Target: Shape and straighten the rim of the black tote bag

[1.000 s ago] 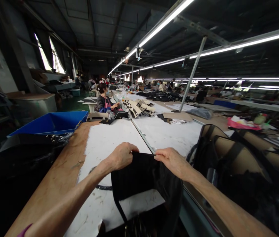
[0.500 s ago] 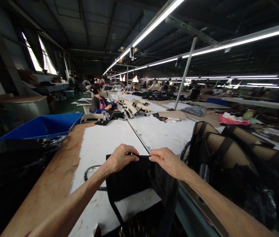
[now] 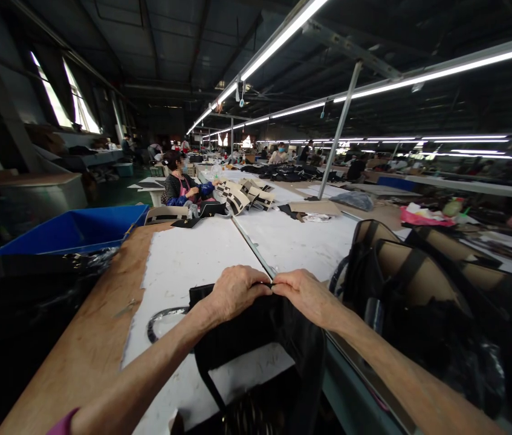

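A black bag stands in front of me over the white-covered table. My left hand is closed, pinching its upper edge between thumb and fingers. Right beside it, fingertips almost touching, my right hand pinches the same edge. A dark, plastic-wrapped handle loop sticks out to the left of the bag. The lower part of the bag is dark, and its inside cannot be made out.
Several black bags with tan insides crowd the right side. At left are a blue bin and dark plastic-covered goods. Farther along the table, a person sits by cream-and-black pieces. A metal post rises beyond.
My left hand has slid right along the bag's edge, closing the gap to my right hand. Both hands keep their pinch. The view has shifted slightly.
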Available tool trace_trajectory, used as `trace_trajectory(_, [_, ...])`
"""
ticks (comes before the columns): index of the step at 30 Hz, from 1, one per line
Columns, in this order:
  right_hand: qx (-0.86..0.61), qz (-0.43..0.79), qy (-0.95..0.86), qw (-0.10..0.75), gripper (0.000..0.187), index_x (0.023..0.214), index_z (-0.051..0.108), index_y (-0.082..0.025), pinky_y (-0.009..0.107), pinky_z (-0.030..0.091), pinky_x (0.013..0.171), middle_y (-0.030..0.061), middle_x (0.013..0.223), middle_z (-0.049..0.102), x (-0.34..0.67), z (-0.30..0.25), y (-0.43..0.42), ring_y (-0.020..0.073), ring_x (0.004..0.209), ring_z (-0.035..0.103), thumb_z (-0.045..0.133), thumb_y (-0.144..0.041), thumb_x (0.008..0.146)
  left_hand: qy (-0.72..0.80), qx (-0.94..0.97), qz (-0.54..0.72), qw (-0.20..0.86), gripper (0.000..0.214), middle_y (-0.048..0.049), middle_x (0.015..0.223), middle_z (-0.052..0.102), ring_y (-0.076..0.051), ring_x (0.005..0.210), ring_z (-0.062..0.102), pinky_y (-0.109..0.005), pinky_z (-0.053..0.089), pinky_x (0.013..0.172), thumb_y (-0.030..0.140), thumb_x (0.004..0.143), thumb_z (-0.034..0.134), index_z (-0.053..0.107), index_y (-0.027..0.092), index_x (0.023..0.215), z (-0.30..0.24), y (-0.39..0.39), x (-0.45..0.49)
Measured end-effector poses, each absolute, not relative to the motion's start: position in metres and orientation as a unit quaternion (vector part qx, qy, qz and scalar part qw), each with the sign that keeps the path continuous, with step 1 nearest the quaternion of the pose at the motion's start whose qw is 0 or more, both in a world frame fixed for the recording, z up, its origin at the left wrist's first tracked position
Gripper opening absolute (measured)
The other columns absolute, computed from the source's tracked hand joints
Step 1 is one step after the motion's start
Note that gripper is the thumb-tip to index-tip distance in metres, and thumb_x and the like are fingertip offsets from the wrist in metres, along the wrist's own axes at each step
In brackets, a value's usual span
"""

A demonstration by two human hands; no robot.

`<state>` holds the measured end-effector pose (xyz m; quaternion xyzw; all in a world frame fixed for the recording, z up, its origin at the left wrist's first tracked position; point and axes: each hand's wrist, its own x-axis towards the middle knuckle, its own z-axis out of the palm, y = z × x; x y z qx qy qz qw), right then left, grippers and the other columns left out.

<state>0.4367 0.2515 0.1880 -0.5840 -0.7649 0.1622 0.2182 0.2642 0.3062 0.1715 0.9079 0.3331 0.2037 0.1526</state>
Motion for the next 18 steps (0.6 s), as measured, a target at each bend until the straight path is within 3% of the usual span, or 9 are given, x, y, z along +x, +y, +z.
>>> trace_trajectory(9, [-0.557, 0.197, -0.782, 0.2, 0.027, 0.063, 0.055, -0.017, 0.02, 0.023, 0.051, -0.0053, 0.052, 0.035, 0.444, 0.189, 0.254, 0.0093, 0.054, 0.035, 0.042, -0.034, 0.08, 0.318, 0.912, 0.185, 0.179, 0.02, 0.0002, 0.072, 0.065, -0.013, 0.067, 0.055, -0.02, 0.036, 0.064, 0.029, 0.077, 0.05, 0.067, 0.021, 0.081, 0.179, 0.305, 0.269])
trace_trajectory(18, [-0.566, 0.184, -0.789, 0.154, 0.014, 0.075, 0.06, -0.023, 0.021, 0.027, 0.054, -0.005, 0.061, 0.053, 0.441, 0.196, 0.246, 0.0127, 0.064, 0.046, 0.061, -0.035, 0.068, 0.322, 0.908, 0.204, 0.175, 0.02, 0.0003, 0.074, 0.066, -0.014, 0.071, 0.057, -0.021, 0.037, 0.065, 0.033, 0.077, 0.051, 0.067, 0.022, 0.082, 0.173, 0.303, 0.269])
